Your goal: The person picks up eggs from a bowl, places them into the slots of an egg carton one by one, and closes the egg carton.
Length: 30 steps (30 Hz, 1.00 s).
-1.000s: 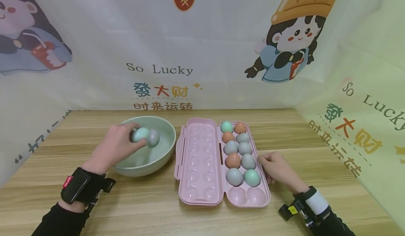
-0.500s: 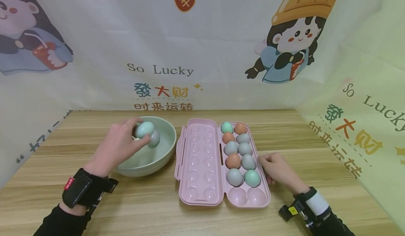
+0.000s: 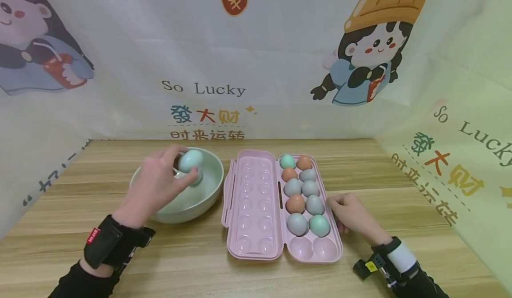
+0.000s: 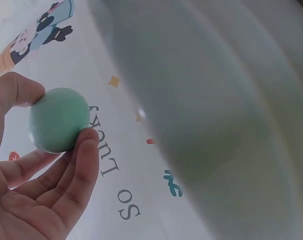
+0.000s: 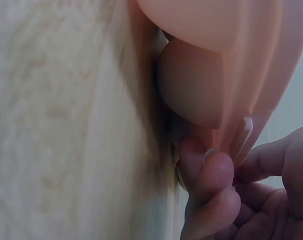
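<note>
My left hand [image 3: 154, 184] holds a pale blue-green egg [image 3: 191, 160] between thumb and fingers, above the light green bowl [image 3: 210, 202]. In the left wrist view the egg [image 4: 60, 120] sits at the fingertips, apart from the blurred bowl wall. Behind it, another egg [image 3: 197, 178] in the bowl is mostly covered. A pink egg carton [image 3: 256, 240] lies open, its lid side to the left. Brown, grey and green eggs fill its right side except the two front cups. My right hand [image 3: 354, 213] pinches the carton's right rim; in the right wrist view, thumb and curled fingers [image 5: 216, 170] meet at that edge.
The wooden table [image 3: 192, 262] carries the bowl at left and the carton at centre. A printed cloth [image 3: 280, 67] hangs behind the table and along both sides.
My left hand has raised the blue-green egg out of the bowl's inside, moving slightly up and right, and it now covers most of the other egg. My right hand stays at the carton.
</note>
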Each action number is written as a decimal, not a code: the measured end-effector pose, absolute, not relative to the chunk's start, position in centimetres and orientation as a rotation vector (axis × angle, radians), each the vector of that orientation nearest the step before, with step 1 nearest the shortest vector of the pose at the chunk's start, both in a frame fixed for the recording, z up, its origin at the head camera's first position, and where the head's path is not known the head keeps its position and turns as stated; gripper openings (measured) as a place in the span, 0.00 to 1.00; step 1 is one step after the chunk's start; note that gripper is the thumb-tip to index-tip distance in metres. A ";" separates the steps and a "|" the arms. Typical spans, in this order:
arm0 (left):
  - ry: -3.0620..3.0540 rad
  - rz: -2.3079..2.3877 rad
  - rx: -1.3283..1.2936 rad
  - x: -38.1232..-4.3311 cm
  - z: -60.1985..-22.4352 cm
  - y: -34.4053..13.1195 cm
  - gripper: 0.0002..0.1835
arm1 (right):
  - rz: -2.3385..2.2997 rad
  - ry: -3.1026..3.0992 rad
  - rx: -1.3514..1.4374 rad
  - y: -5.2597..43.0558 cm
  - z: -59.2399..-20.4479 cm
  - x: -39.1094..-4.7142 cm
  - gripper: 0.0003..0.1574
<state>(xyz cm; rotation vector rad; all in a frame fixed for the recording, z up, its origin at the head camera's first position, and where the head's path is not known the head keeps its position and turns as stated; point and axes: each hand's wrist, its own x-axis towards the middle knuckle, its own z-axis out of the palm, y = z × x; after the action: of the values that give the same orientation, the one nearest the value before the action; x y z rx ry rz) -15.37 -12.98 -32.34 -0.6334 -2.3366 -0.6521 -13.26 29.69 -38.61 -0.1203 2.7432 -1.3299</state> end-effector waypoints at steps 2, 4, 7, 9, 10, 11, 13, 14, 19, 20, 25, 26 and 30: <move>-2.324 -0.631 -0.644 -15.3 -32.4 -12.8 0.21 | -1.327 2.743 -0.115 29.7 -38.6 -13.2 0.24; -2.316 -0.611 -0.647 -15.3 -32.4 -12.7 0.21 | -1.325 2.743 -0.112 29.7 -38.6 -13.2 0.24; -2.303 -0.589 -0.649 -15.3 -32.5 -12.5 0.21 | -1.324 2.745 -0.112 29.7 -38.6 -13.2 0.24; -2.294 -0.579 -0.655 -15.3 -32.5 -12.4 0.20 | -1.323 2.747 -0.115 29.7 -38.6 -13.3 0.24; -2.287 -0.576 -0.662 -15.3 -32.5 -12.3 0.20 | -1.322 2.748 -0.117 29.7 -38.7 -13.3 0.24; -2.280 -0.573 -0.669 -15.3 -32.6 -12.3 0.20 | -1.322 2.749 -0.117 29.6 -38.7 -13.3 0.24; -2.263 -0.569 -0.687 -15.3 -32.6 -12.1 0.20 | -1.320 2.751 -0.117 29.6 -38.7 -13.3 0.24; -2.253 -0.571 -0.698 -15.3 -32.6 -12.0 0.20 | -1.318 2.753 -0.117 29.6 -38.7 -13.3 0.24; -2.223 -0.579 -0.737 -15.0 -32.7 -11.3 0.21 | -1.325 2.752 -0.119 29.7 -38.7 -13.4 0.24; -2.224 -0.582 -0.745 -14.8 -32.7 -11.2 0.21 | -1.326 2.752 -0.121 29.7 -38.8 -13.4 0.24; -2.207 -0.572 -0.786 -14.1 -32.5 -10.2 0.21 | -1.326 2.755 -0.125 29.7 -38.7 -13.4 0.24; -2.204 -0.579 -0.794 -13.9 -32.5 -9.9 0.20 | -1.326 2.755 -0.121 29.6 -38.7 -13.4 0.24; -2.212 -0.610 -0.830 -13.4 -32.8 -9.0 0.21 | -1.329 2.759 -0.142 29.6 -38.5 -13.3 0.24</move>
<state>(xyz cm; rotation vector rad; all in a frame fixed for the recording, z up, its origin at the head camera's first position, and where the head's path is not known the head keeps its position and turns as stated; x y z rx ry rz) -13.40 -9.01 -32.79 -0.8295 -2.2116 -0.6103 -13.25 29.60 -38.52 -0.1422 2.7590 -1.3286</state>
